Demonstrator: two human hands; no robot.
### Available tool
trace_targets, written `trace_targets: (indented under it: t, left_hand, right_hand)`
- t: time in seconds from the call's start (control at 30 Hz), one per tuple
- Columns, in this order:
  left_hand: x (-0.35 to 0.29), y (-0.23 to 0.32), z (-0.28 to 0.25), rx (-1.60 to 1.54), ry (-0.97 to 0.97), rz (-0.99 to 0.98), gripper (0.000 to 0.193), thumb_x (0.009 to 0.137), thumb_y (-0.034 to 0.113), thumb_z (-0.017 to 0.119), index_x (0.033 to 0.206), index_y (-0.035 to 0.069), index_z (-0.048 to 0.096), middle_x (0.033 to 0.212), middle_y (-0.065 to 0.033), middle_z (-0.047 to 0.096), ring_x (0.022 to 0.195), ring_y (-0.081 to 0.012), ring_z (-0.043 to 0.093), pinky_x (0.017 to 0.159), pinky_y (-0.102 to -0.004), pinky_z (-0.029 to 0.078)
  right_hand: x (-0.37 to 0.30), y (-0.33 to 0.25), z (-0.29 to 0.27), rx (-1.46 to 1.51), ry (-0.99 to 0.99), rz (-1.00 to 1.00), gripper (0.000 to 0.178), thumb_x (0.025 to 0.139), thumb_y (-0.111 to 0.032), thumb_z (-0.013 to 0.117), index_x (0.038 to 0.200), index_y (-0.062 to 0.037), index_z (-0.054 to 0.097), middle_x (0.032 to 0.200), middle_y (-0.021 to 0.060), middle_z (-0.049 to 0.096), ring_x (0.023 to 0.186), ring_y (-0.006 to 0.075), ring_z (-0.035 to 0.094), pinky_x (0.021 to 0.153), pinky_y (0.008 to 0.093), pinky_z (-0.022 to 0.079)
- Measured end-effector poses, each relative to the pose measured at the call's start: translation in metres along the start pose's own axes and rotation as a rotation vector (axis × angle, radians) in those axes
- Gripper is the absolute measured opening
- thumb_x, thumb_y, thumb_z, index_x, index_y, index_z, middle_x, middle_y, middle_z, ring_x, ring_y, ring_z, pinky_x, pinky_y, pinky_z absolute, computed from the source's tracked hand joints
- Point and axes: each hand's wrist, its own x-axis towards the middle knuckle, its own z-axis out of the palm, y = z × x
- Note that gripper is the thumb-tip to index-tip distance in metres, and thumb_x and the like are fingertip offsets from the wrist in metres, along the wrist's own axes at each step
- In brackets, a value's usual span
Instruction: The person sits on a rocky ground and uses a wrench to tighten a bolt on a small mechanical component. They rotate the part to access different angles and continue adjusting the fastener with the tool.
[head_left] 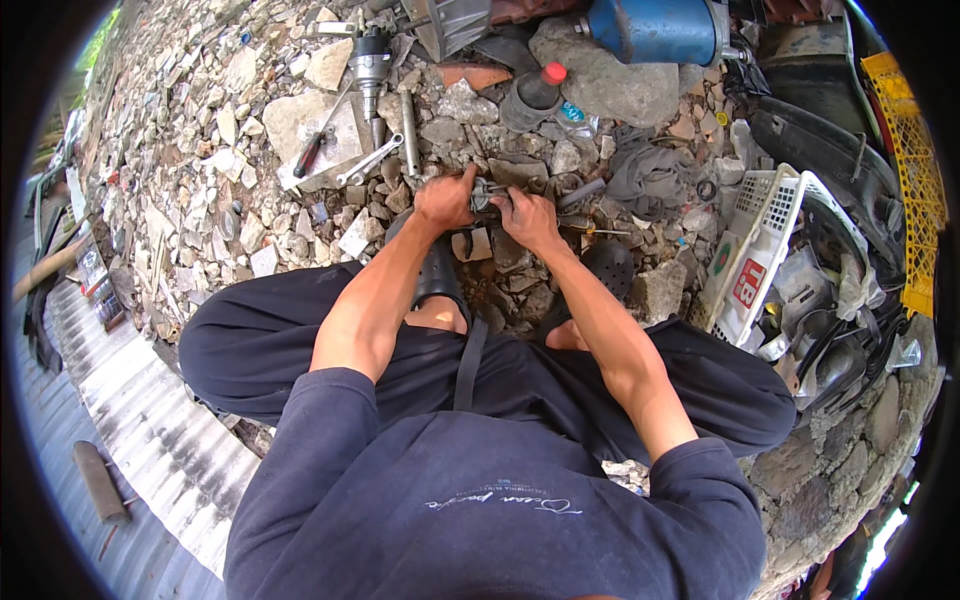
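Between my feet, my left hand (447, 201) and my right hand (528, 217) are closed around a small grey metal part (482, 193). My fingers hide much of it, so its exact kind does not show. Left of my hands lie a combination wrench (371, 160) and a metal rod (409, 133). Beyond them, a screwdriver (310, 152) with a dark and red handle rests on a flat stone. A shaft-like metal assembly (370, 68) lies farther up. Close to my right hand is a second screwdriver (590, 228) with a yellowish handle.
Loose stones cover the ground. A red-capped bottle (540, 87), a blue metal cylinder (655, 32) and a grey rag (650, 172) lie ahead. To the right stand a white plastic basket (745, 285) of parts and a yellow crate (897, 180). Corrugated sheeting (140, 400) lies left.
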Motion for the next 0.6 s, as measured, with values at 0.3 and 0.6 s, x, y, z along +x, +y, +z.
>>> trace_targets:
  t: [0.3,0.6]
  left_hand:
    - [0.005,0.001,-0.005,0.037,-0.092,0.042,0.104,0.066,0.067,0.074,0.139,0.003,0.036,0.09,-0.024,0.068,0.082,-0.0419,0.067,0.075,-0.0493,0.055]
    - [-0.004,0.016,0.007,0.008,0.198,0.13,0.081,0.072,0.048,0.076,0.128,0.002,0.041,0.088,-0.0232,0.068,0.088,-0.0407,0.067,0.079,-0.0481,0.054]
  right_hand:
    - [-0.003,-0.015,-0.018,-0.002,-0.039,0.102,0.045,0.091,-0.047,0.059,0.085,-0.0033,0.063,0.063,0.0201,0.063,0.063,0.0417,0.063,0.056,0.0504,0.049]
    - [-0.003,-0.007,-0.069,-0.096,-0.043,-0.017,0.054,0.083,-0.058,0.065,0.078,-0.0042,0.063,0.062,0.0173,0.063,0.062,0.0388,0.064,0.053,0.0466,0.048]
